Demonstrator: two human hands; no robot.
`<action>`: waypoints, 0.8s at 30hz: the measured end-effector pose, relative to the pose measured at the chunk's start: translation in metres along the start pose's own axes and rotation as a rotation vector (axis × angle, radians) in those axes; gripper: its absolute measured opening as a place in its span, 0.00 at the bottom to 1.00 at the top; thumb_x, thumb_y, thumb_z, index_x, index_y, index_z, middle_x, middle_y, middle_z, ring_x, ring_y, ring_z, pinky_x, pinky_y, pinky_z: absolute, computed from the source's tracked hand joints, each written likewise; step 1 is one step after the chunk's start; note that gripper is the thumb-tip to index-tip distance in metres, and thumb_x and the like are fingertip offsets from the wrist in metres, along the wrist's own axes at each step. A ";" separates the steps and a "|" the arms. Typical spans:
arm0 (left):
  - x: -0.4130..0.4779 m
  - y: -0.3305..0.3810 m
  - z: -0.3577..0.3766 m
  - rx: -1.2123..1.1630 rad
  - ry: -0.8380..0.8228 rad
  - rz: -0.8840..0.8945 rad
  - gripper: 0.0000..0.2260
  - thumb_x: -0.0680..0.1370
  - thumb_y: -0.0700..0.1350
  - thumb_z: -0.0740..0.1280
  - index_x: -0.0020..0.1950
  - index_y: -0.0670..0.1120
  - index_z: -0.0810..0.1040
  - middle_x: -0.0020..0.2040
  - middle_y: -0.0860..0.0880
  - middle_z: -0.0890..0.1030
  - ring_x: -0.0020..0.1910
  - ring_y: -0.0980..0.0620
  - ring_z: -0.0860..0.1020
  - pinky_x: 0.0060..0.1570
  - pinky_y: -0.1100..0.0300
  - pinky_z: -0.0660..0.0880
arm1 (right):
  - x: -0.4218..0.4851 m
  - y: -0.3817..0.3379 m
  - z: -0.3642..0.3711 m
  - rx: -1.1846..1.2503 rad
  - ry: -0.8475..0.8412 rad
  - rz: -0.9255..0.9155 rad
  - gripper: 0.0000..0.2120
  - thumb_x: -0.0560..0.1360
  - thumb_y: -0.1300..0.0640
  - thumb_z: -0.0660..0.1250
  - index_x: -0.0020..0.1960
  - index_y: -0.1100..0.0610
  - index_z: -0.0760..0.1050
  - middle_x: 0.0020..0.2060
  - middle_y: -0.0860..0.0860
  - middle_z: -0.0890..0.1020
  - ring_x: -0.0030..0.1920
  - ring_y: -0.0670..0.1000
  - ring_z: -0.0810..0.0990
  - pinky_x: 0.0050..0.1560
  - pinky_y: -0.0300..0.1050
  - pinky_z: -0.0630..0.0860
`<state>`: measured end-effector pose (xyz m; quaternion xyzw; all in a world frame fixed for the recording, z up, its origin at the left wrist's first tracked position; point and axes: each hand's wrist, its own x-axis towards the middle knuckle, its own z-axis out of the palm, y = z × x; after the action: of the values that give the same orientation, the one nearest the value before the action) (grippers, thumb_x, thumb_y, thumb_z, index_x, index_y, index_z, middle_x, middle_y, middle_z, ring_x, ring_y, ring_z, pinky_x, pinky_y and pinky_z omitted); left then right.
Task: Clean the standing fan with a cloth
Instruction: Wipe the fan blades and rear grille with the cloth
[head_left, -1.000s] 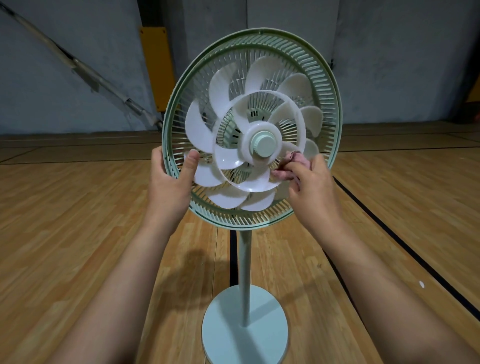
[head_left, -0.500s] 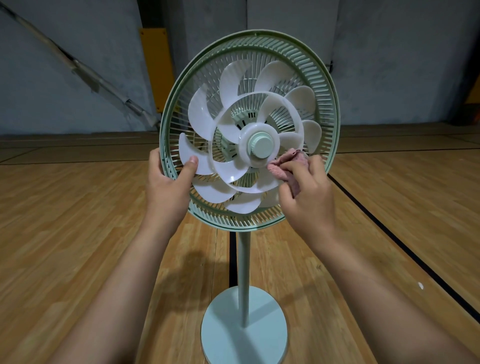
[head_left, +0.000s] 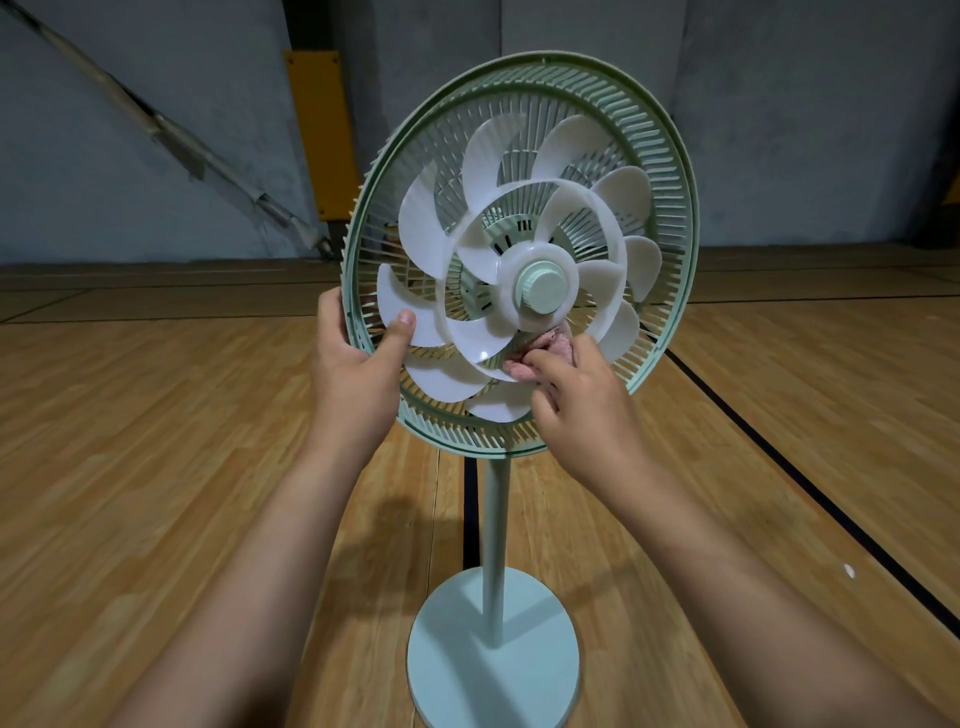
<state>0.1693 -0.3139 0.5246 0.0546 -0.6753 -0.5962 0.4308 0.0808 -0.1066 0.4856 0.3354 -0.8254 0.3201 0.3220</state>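
Note:
A pale green standing fan with white blades and no front grille stands on a round base right before me. My left hand grips the left rim of the rear grille, thumb lying on a blade. My right hand pinches a small pink cloth against a lower blade, just under the green hub cap. Most of the cloth is hidden by my fingers.
The fan's thin pole rises from the base on a wooden floor with black lines. A grey wall, a yellow panel and a slanted metal bar stand behind.
The fan head has turned to face more to the right and the blades have rotated. My right hand with the cloth has moved in from the right blades to just below the hub.

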 end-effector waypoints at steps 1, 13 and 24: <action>0.000 0.000 0.000 0.005 0.004 -0.002 0.12 0.82 0.48 0.73 0.61 0.60 0.76 0.57 0.56 0.87 0.57 0.52 0.86 0.60 0.41 0.84 | 0.001 -0.002 -0.001 0.032 -0.045 0.035 0.16 0.79 0.56 0.64 0.64 0.47 0.81 0.47 0.42 0.66 0.47 0.51 0.74 0.43 0.50 0.77; 0.002 -0.001 -0.003 0.043 0.021 -0.038 0.16 0.82 0.48 0.74 0.66 0.58 0.75 0.58 0.57 0.86 0.58 0.54 0.86 0.59 0.43 0.84 | 0.007 0.014 -0.022 -0.072 0.091 -0.046 0.12 0.77 0.66 0.69 0.56 0.55 0.86 0.48 0.54 0.75 0.49 0.58 0.76 0.44 0.58 0.78; -0.003 0.003 0.002 0.006 0.017 -0.039 0.15 0.82 0.45 0.74 0.65 0.57 0.76 0.57 0.56 0.87 0.57 0.53 0.86 0.59 0.43 0.84 | 0.004 -0.019 -0.005 0.104 -0.072 0.094 0.12 0.81 0.60 0.64 0.60 0.52 0.83 0.51 0.45 0.71 0.55 0.51 0.74 0.53 0.51 0.77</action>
<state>0.1716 -0.3099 0.5256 0.0741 -0.6720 -0.6021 0.4248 0.0942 -0.1147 0.4974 0.3239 -0.8336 0.3649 0.2589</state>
